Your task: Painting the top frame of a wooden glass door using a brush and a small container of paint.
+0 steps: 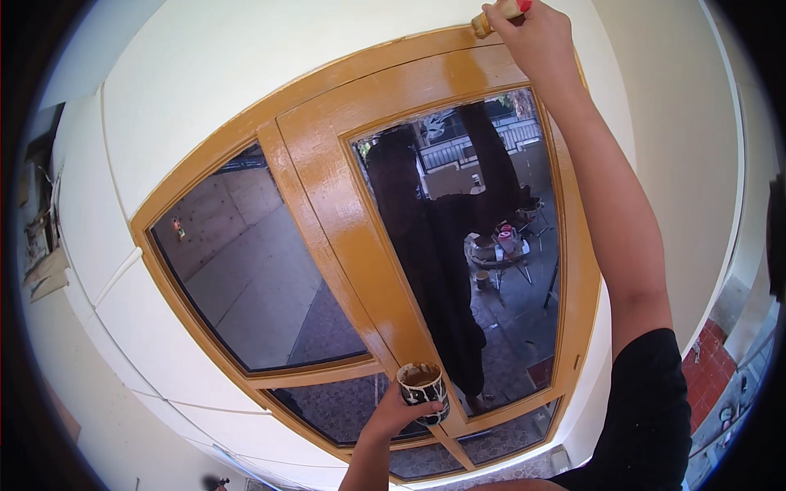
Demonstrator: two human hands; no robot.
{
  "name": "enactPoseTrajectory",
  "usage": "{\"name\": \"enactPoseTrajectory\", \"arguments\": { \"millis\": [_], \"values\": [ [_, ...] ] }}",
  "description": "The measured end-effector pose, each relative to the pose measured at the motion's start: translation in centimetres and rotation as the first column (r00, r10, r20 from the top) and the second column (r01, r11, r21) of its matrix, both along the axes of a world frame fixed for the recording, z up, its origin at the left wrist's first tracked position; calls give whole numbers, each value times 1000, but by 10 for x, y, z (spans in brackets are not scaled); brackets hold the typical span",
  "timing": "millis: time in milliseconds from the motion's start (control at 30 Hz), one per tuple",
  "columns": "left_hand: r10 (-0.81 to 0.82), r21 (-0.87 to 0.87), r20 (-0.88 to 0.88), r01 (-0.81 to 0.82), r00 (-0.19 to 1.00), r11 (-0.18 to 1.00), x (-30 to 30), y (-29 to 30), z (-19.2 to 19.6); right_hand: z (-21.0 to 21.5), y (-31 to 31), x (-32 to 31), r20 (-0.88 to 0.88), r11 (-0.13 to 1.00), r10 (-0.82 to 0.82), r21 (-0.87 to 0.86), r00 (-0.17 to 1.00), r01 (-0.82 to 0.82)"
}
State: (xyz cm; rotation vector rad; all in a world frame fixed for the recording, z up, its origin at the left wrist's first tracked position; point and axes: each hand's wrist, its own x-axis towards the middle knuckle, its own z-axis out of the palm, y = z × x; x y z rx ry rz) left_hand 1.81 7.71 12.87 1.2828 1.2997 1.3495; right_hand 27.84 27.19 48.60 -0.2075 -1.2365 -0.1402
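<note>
Raised high, my right hand [540,34] grips a paintbrush [512,10] with a pale handle and a red end. Its bristles touch the top rail of an orange-brown wooden window frame [378,67], near the upper right corner. My left hand [393,416] is wrapped round a small paint can [422,394], dark with pale drips down its side. Brown paint shows inside the can, which I hold upright low in front of the frame. The frame's wood looks glossy, with a darker patch below the brush.
Dark glass panes [491,270] fill the frame and reflect a person, a stool and paint containers. A cream wall [205,98] surrounds it, with a side wall [671,98] on the right. Red floor tiles [711,364] show at the lower right.
</note>
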Motion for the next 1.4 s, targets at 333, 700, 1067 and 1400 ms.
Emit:
{"name": "enactPoseTrajectory", "arguments": {
  "millis": [333,700,1067,1400],
  "values": [
    [28,61,19,-29,999,998,8,3,16,5,12,-64,40,918,-326,251,945,306],
    [-30,81,-32,33,999,996,21,12,28,14,35,-28,5,974,-177,147,984,174],
    [6,51,-42,-4,999,999,12,18,16,-1,-11,5,45,933,-346,-84,937,349],
    [-38,52,-51,41,998,998,13,24,14,1,5,-55,88,967,-219,151,972,205]
  ]
}}
